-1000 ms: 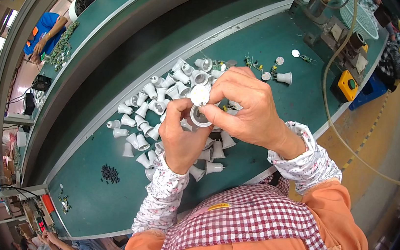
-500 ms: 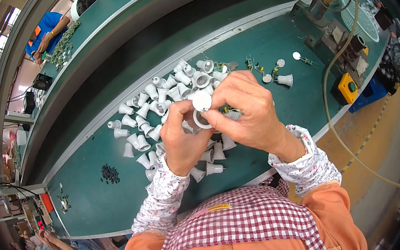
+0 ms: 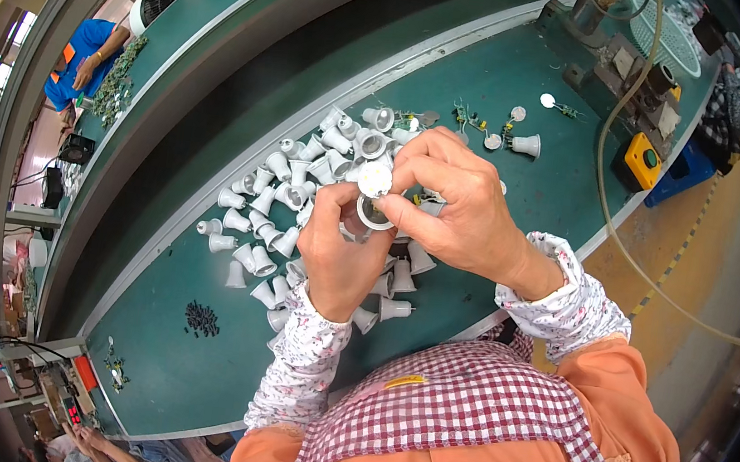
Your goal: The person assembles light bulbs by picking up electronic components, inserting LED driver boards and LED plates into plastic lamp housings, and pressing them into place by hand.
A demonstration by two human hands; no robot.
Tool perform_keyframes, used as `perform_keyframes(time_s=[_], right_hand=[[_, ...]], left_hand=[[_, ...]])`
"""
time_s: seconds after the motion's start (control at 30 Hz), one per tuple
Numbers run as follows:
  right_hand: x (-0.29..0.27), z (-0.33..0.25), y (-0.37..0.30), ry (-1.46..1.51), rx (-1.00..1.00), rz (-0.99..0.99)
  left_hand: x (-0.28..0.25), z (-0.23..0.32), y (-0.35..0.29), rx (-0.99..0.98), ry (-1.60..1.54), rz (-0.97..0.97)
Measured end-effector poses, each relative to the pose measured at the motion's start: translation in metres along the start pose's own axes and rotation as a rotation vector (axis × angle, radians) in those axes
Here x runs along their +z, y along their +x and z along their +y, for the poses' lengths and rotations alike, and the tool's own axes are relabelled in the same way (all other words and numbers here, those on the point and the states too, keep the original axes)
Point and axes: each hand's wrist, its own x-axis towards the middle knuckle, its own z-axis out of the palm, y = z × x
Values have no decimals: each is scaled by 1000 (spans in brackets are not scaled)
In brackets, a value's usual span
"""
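Note:
My left hand (image 3: pixel 337 259) is closed around a white bulb housing (image 3: pixel 375 217), its open rim facing up toward me. Just above that rim, my right hand (image 3: pixel 457 206) pinches a round white LED board (image 3: pixel 375 180) between thumb and fingertips. Greenish parts show inside the housing's mouth, but my fingers hide how they join the disc. Around and beyond my hands lies a pile of similar white bulb housings (image 3: pixel 263 263) on the green workbench (image 3: pixel 162 372). Farther right, loose circuit boards (image 3: pixel 467 118) with wires lie beside a single housing (image 3: pixel 526 146).
A metal press (image 3: pixel 629 83) stands at the far right, near a yellow switch box (image 3: pixel 643 163) with a green button. A hose (image 3: pixel 605 194) curves down past it. Small black parts (image 3: pixel 202 320) lie to the left. Other people work across the line, one in a blue shirt (image 3: pixel 90 44).
The LED board has risen slightly and tilted over the housing's rim, with my right thumb shifted up a little. My left hand keeps its hold on the housing.

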Motion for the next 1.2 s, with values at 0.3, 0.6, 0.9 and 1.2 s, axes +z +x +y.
perform_keyframes(time_s=[0.3,0.6,0.9,1.2], right_hand=[[0,1,-3,19,25,31],[-6,1,-2,84,88,-93],[-13,2,-3,127,168,-149],[-18,-2,-1,226,261,-141]], left_hand=[[-2,3,2,51,51,-30],[-5,6,3,49,1,-47],[-6,5,5,102,66,-89],[-9,9,10,93,67,-85]])
